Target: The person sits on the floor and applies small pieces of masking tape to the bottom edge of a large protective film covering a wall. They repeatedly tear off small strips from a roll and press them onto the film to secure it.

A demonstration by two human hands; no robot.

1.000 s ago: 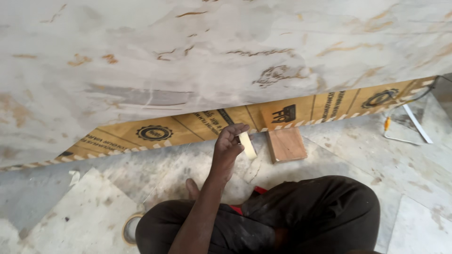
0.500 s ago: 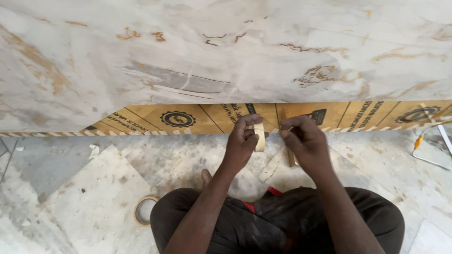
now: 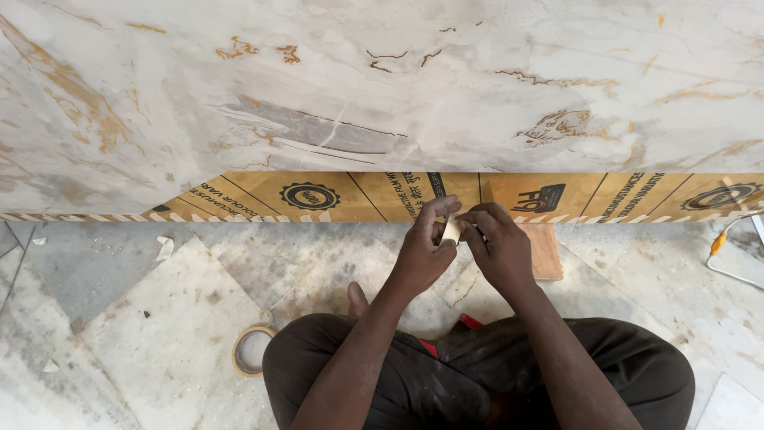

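Observation:
My left hand [image 3: 423, 251] and my right hand [image 3: 497, 247] meet in front of me, both pinching a small pale strip of masking tape [image 3: 451, 232] between their fingertips. They hover just below the bottom edge of a large white marble slab [image 3: 382, 87] with gold veins that leans upright. Along the slab's foot runs a yellow printed protective film [image 3: 334, 195]. I am squatting, dark trousers below my arms.
A roll of masking tape [image 3: 253, 350] lies on the dusty tiled floor by my left knee. A small wooden block [image 3: 545, 251] sits behind my right hand. A white cable with an orange part [image 3: 719, 247] lies at far right. Tape scraps [image 3: 165, 248] dot the floor.
My right hand came into view and joined the left on the tape strip. The view shifted left, and both hands now sit lower, close together.

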